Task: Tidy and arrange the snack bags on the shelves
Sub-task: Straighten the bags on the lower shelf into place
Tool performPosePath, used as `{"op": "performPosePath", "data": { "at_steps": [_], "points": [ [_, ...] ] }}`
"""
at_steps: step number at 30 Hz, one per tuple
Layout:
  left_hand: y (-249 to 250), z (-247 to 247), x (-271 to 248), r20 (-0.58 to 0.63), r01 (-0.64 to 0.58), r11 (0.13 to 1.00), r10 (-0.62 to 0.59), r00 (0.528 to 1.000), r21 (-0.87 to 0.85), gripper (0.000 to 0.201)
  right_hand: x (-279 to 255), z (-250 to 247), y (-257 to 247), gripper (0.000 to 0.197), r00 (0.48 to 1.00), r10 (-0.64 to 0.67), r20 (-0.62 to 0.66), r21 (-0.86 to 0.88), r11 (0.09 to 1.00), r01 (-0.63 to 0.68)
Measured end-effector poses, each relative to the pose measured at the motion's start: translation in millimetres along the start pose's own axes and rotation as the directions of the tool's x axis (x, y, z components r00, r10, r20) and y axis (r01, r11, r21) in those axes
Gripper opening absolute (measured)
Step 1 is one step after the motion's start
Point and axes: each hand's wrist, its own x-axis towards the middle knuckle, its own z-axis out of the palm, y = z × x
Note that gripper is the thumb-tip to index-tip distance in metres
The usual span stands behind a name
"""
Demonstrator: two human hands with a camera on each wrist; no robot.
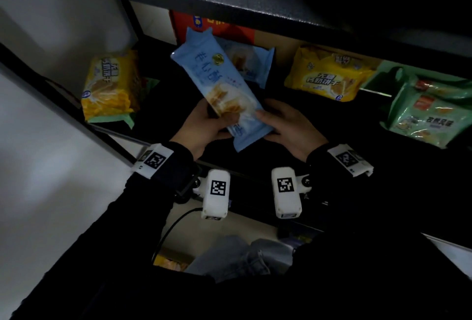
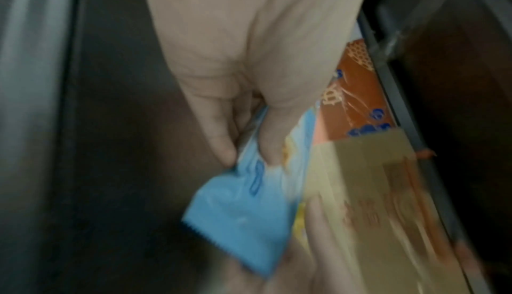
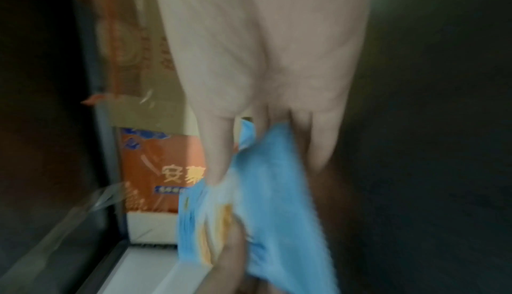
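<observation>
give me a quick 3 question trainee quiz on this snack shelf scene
1. True or false: only the left hand holds the blue snack bag.
2. Which bag lies at the far right of the shelf? A. a yellow bag B. the green bag C. a red bag
3. Fill in: a second blue bag lies ____ the held one, in front of the orange box.

Key
1. False: the right hand holds its lower end too, so it is a two-handed grip.
2. B. The yellow bags lie further left.
3. behind
</observation>
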Motion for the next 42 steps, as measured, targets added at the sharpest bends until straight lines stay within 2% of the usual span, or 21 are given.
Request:
{"op": "performPosePath", "data": {
  "at_steps": [2,4,7,9,12,15,17,20,23,26,28,30,34,36,38,40,42],
  "points": [
    [1,-3,-5,0.06,0.012,0.998,-0.016,0.998,0.06,0.054,-1,3,-3,0.022,0.998,-0.036,0.043,-0.08,0.996,0.04],
    [7,-6,-7,0.079,0.005,1.0,-0.007,0.997,0.028,0.048,-1,7,-2,0.011,0.998,-0.063,0.029,-0.107,0.992,0.066],
    [20,-13,-6,-0.042,-0.04,0.981,0.033,0.999,-0.19,0.035,-2,8,2,0.012,0.997,-0.074,0.031,-0.175,0.981,0.078],
    [25,-16,-5,-0.103,-0.069,0.975,0.048,0.994,-0.211,0.035,-4,10,2,0.017,0.995,-0.061,0.075,-0.239,0.968,0.077],
    [23,-12,-9,-0.045,-0.043,0.993,0.038,0.998,-0.11,0.038,-6,20,-7,0.026,0.988,-0.094,0.123,-0.177,0.978,0.115],
    [25,-9,-14,0.04,-0.029,0.994,0.034,0.999,-0.102,0.033,-6,27,-15,0.029,0.987,-0.154,0.044,-0.124,0.98,0.158],
    [34,-9,-16,0.032,-0.077,0.974,0.086,0.996,-0.211,0.026,-8,30,-18,0.029,0.987,-0.153,0.054,-0.16,0.974,0.16],
    [46,-12,-17,-0.04,-0.13,0.939,0.124,0.991,-0.318,0.033,-11,36,-21,0.022,0.987,-0.127,0.099,-0.211,0.967,0.146],
    [50,-11,-20,-0.057,-0.131,0.935,0.118,0.991,-0.33,0.039,-10,50,-34,0.033,0.98,-0.142,0.139,-0.073,0.986,0.153],
    [49,-5,-26,-0.004,-0.104,0.942,0.108,0.994,-0.319,0.038,-6,65,-50,0.025,0.969,-0.246,0.03,-0.025,0.969,0.247],
    [49,-2,-28,0.0,-0.082,0.932,0.087,0.996,-0.353,0.037,-3,72,-54,0.02,0.96,-0.266,-0.09,-0.01,0.964,0.267],
    [48,-2,-30,0.025,-0.058,0.924,0.073,0.997,-0.378,0.035,-1,76,-53,0.017,0.955,-0.254,-0.155,-0.017,0.967,0.255],
    [45,-1,-33,0.013,-0.067,0.894,0.081,0.997,-0.443,0.04,-3,72,-50,0.024,0.975,-0.208,-0.079,0.025,0.977,0.211],
    [44,-3,-32,-0.02,-0.072,0.86,0.071,0.997,-0.505,0.045,-5,65,-47,0.036,0.978,-0.209,-0.011,-0.097,0.974,0.206],
    [42,-9,-29,-0.051,-0.072,0.785,0.051,0.997,-0.615,0.046,-10,53,-44,0.054,0.987,-0.151,0.059,-0.341,0.926,0.162],
    [39,-16,-25,-0.08,-0.081,0.704,0.034,0.996,-0.706,0.045,-16,36,-39,0.047,0.989,-0.116,0.092,-0.544,0.826,0.148],
    [33,-18,-24,-0.106,-0.067,0.691,-0.013,0.994,-0.719,0.046,-22,22,-37,0.035,0.98,-0.195,0.027,-0.616,0.77,0.17]
  ]
}}
